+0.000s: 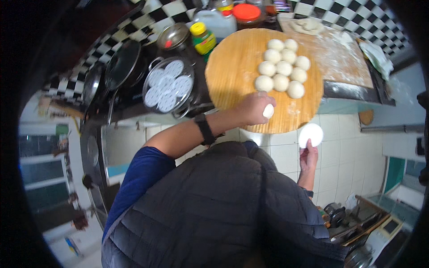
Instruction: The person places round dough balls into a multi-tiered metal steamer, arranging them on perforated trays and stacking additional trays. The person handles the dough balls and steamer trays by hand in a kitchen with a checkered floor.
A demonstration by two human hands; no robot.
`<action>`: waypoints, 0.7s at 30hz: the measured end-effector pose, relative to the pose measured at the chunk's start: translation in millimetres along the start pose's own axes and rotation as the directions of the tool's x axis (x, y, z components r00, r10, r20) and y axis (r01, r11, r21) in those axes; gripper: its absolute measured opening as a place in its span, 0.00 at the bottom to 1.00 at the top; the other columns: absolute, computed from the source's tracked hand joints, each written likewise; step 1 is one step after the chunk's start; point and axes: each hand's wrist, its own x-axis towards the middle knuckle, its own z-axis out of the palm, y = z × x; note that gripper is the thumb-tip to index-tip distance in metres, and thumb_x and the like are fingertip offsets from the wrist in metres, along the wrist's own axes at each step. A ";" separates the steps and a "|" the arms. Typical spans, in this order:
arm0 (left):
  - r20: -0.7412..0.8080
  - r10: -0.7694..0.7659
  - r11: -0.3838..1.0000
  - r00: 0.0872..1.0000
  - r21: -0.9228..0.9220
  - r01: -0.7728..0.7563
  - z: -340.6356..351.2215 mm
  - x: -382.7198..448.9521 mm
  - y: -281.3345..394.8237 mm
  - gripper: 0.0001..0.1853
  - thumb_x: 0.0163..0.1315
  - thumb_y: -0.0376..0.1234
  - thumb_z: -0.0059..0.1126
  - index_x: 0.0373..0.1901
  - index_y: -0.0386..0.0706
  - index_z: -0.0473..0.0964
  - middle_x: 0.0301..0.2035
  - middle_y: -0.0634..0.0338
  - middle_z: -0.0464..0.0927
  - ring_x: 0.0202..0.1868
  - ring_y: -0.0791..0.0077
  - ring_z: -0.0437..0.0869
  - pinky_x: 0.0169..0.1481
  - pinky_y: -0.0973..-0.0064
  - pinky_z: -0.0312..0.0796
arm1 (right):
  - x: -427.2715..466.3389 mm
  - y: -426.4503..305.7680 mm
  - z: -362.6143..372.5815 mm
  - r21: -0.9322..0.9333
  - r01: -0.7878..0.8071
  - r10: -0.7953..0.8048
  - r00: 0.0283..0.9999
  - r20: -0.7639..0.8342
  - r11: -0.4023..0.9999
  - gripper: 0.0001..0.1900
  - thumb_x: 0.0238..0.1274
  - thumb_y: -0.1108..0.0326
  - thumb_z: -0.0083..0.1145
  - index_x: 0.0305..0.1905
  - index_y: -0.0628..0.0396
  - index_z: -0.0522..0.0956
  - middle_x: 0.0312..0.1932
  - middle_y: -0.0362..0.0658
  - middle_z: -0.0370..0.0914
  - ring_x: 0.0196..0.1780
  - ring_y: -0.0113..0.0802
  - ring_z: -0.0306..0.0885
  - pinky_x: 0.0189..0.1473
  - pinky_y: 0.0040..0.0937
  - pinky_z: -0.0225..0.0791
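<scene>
My left hand [257,106] is closed around a ball of white dough [268,111], part of which shows past my fingers. It is over the near part of a round wooden board [231,67], just short of several smooth dough balls [281,82] grouped on the board's right half. Off the board's near right edge, my right hand [309,154] grips a white round disc [311,134] by its rim, above the tiled floor. The disc is too blurred to show whether it has holes.
Left of the board, white perforated liners [166,83] overlap in a steamer pot [147,97]. A yellow-capped jar [203,40], a metal bowl [173,36] and a lidded pan [123,65] stand behind. To the right lies a floured board [335,63] with a dough piece [306,26].
</scene>
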 end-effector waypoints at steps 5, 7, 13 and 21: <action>-0.099 -0.249 0.964 0.963 0.068 0.256 -80.3 -87.8 -45.4 0.25 0.41 0.37 0.69 0.44 0.43 0.76 0.43 0.53 0.77 0.47 0.59 0.78 0.54 0.66 0.69 | 8.5 -2.3 -1.7 -0.044 -0.003 0.003 1.000 -0.008 0.999 0.15 0.63 0.67 0.56 0.53 0.56 0.72 0.42 0.40 0.78 0.39 0.24 0.77 0.30 0.19 0.68; -0.167 -0.439 0.898 0.883 -0.037 0.439 -112.4 -127.0 -72.7 0.26 0.40 0.38 0.71 0.45 0.44 0.76 0.40 0.54 0.79 0.44 0.63 0.80 0.51 0.70 0.71 | 12.1 -5.2 -1.5 -0.065 0.000 0.000 1.000 -0.002 0.998 0.16 0.62 0.68 0.57 0.54 0.55 0.71 0.42 0.39 0.78 0.40 0.24 0.77 0.33 0.19 0.68; -0.432 -0.642 0.683 0.634 0.053 0.728 -170.0 -193.8 -179.6 0.26 0.37 0.36 0.73 0.42 0.44 0.77 0.35 0.56 0.81 0.36 0.70 0.83 0.44 0.73 0.74 | 19.8 -10.7 -0.1 -0.123 -0.017 0.013 0.999 -0.031 0.992 0.16 0.62 0.67 0.57 0.53 0.56 0.71 0.42 0.40 0.78 0.38 0.23 0.75 0.31 0.18 0.66; -0.396 -0.727 0.580 0.561 0.083 0.811 -172.3 -172.4 -266.5 0.28 0.35 0.38 0.74 0.44 0.45 0.77 0.37 0.55 0.82 0.40 0.65 0.83 0.49 0.70 0.72 | 10.8 -9.2 3.2 -0.143 0.000 -0.009 0.998 -0.065 0.990 0.17 0.62 0.67 0.57 0.54 0.58 0.70 0.44 0.41 0.77 0.41 0.25 0.76 0.34 0.19 0.67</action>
